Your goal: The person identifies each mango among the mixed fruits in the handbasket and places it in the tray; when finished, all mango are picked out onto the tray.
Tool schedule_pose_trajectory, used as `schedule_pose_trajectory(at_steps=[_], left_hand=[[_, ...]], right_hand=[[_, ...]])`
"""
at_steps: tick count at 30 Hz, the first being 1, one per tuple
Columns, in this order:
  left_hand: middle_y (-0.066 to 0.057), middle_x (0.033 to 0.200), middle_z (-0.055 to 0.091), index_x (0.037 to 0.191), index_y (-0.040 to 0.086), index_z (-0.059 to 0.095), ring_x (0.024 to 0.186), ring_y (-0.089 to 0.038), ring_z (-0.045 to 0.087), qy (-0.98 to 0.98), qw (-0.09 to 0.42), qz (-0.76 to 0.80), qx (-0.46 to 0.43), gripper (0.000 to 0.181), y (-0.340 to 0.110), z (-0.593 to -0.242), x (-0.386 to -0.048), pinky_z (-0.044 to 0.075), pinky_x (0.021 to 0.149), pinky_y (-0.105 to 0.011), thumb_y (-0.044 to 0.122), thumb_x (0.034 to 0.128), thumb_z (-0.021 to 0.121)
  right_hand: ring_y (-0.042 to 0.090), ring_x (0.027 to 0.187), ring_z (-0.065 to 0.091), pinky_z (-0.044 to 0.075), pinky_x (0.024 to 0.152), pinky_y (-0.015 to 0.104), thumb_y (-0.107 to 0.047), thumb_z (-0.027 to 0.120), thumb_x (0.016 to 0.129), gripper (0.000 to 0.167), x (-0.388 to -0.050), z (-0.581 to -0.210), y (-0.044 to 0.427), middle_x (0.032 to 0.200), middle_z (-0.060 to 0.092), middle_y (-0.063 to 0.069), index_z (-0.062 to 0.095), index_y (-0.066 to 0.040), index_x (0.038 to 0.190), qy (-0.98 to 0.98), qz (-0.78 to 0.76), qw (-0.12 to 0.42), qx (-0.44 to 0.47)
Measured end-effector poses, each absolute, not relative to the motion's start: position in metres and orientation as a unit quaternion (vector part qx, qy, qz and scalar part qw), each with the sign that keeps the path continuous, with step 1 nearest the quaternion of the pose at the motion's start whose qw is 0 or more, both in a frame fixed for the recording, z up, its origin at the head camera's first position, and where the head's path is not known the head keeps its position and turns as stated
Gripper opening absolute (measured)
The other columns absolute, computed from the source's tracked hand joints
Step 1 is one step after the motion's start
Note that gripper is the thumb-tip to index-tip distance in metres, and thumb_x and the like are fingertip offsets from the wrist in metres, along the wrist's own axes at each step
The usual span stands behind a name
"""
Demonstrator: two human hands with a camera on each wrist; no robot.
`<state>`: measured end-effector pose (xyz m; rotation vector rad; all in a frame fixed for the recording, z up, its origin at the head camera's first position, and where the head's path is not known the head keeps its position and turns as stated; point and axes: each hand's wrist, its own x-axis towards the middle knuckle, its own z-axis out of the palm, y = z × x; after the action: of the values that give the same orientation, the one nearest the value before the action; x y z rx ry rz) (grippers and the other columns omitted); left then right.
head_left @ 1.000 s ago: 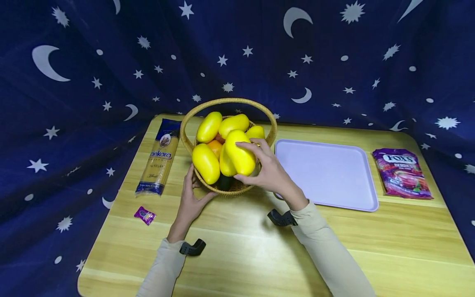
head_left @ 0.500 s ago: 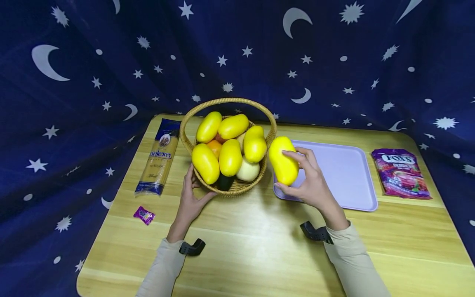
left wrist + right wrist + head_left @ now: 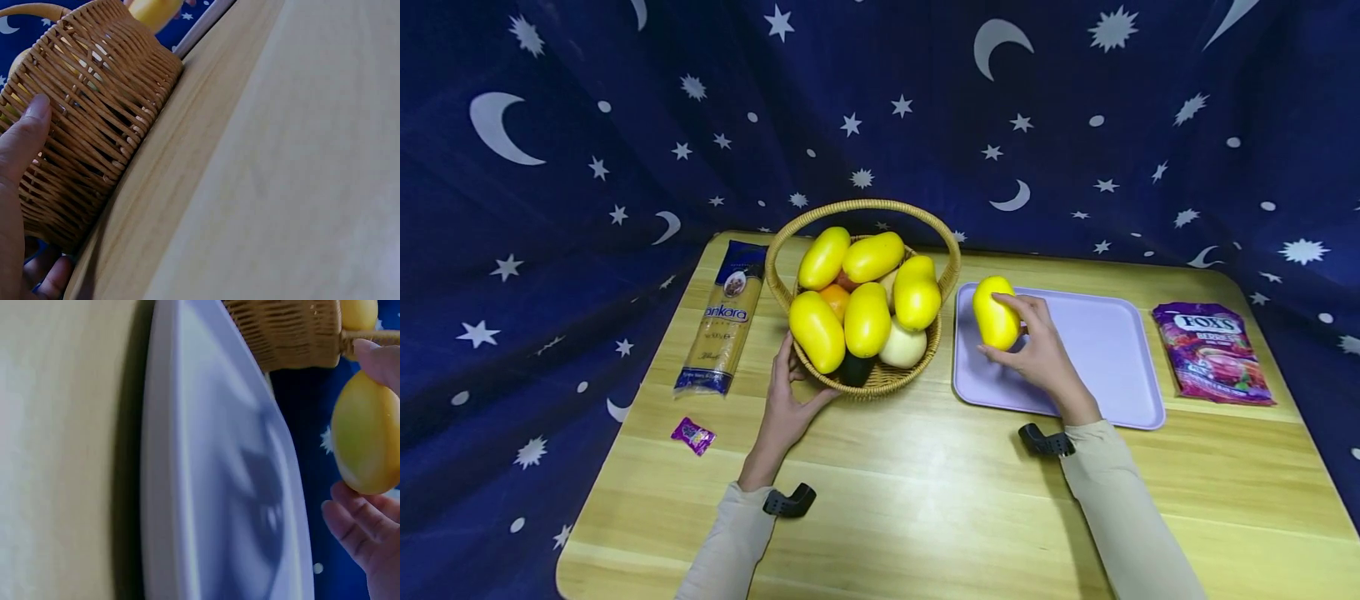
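Observation:
My right hand pinches a yellow mango between thumb and fingers, over the left part of a lilac tray. The right wrist view has the mango raised clear of the tray, with shadows on the tray's surface. My left hand holds the near left side of a wicker basket; in the left wrist view its thumb lies on the woven wall, and its other fingers are partly hidden. Several mangoes, an orange fruit, a pale round fruit and something dark fill the basket.
Left of the basket lies a spaghetti pack, with a small purple wrapped candy nearer me. A purple Fox's candy bag lies right of the tray. The basket's tall handle arches up. A starry curtain hangs behind the table.
My right hand has carried the mango out from above the basket, rightward to over the tray, uncovering the pale round fruit. The left hand has stayed at the basket.

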<state>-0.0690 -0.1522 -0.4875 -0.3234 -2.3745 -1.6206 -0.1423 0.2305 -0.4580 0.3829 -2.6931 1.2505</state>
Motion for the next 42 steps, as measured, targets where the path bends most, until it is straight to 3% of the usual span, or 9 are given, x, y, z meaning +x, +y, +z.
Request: schedule_pose_trajectory(at_steps=[4,17,33,42], left_hand=[[-0.025,0.147,0.034,0.158,0.008,0.010,0.120,-0.035,0.047,-0.817,0.123,-0.553,-0.110,0.112,-0.152,-0.488,-0.069,0.044,0.088,-0.051,-0.001,0.0735,0.083],[-0.024,0.148,0.034,0.158,0.009,0.010,0.120,-0.034,0.048,-0.818,0.125,-0.550,-0.109,0.112,-0.151,-0.489,-0.069,0.045,0.087,-0.048,0.000,0.0736,0.084],[-0.024,0.146,0.035,0.157,0.006,0.011,0.119,-0.034,0.048,-0.815,0.128,-0.554,-0.111,0.111,-0.153,-0.488,-0.070,0.045,0.086,-0.052,-0.002,0.0730,0.083],[-0.025,0.145,0.035,0.157,0.005,0.011,0.119,-0.035,0.048,-0.815,0.128,-0.554,-0.114,0.111,-0.152,-0.487,-0.069,0.045,0.087,-0.050,-0.002,0.0730,0.083]], right_hand=[[0.037,0.119,0.043,0.042,0.093,0.054,-0.018,0.090,0.068,0.084,-0.151,-0.465,0.232,0.133,0.039,0.023,0.049,-0.019,0.142,-0.899,0.417,0.054,0.121],[0.042,0.118,0.044,0.036,0.100,0.063,-0.027,0.088,0.072,0.085,-0.164,-0.482,0.229,0.132,0.037,0.025,0.045,-0.022,0.145,-0.912,0.397,0.011,0.107],[0.046,0.127,0.038,0.034,0.102,0.066,-0.033,0.086,0.074,0.091,-0.171,-0.485,0.223,0.142,0.028,0.026,0.037,-0.030,0.151,-0.916,0.384,-0.012,0.111],[0.045,0.127,0.039,0.031,0.106,0.065,-0.033,0.087,0.073,0.101,-0.170,-0.486,0.223,0.141,0.030,0.027,0.029,-0.027,0.155,-0.917,0.387,-0.008,0.096]])
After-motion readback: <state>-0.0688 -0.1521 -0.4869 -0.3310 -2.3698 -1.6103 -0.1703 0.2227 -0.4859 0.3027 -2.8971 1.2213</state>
